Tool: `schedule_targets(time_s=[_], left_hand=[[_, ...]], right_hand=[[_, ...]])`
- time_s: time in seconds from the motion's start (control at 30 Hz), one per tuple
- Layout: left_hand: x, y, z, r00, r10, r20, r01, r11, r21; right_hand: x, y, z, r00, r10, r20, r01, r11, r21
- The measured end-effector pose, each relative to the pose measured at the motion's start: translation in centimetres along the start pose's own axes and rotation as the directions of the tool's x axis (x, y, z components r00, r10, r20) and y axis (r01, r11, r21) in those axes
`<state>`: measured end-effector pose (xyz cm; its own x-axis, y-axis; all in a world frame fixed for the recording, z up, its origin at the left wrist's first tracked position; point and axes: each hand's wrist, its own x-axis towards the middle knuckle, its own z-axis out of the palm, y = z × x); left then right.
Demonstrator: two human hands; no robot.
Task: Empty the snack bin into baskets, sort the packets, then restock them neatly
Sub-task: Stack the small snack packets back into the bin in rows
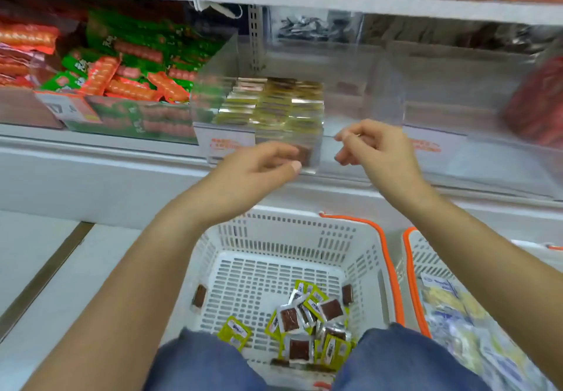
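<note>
The left hand (259, 165) pinches a small packet (304, 154) between thumb and fingers, held upright against the front of the clear bin (365, 110). The right hand (370, 143) hangs just beside it, fingers loosely curled, holding nothing that I can see. Straight ahead of the left hand, neat rows of packets (274, 101) fill the bin's left side, running front to back; the space in front of the right hand looks unfilled. Below, between the knees, loose packets (307, 326) lie jumbled in the white basket (243, 238).
</note>
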<state>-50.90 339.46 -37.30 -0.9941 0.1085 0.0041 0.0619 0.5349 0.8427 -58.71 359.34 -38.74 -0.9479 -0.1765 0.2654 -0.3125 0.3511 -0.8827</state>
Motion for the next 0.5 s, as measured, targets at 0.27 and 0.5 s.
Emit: schedule_targets(time_s=[0.27, 0.5], left_hand=[[-0.9, -18.5, 5.9, 0.799, -0.561, 0.216, 0.577, 0.817, -0.015], [1.5, -28.2, 15.6, 0.658, -0.64, 0.396, 0.579, 0.767, 0.277]], right_hand=[[-9.1, 17.4, 6.0, 0.705, 0.534, 0.467, -0.386, 0.841, -0.379], [-11.4, 29.0, 10.5, 0.494, 0.755, 0.432, -0.328, 0.622, -0.711]])
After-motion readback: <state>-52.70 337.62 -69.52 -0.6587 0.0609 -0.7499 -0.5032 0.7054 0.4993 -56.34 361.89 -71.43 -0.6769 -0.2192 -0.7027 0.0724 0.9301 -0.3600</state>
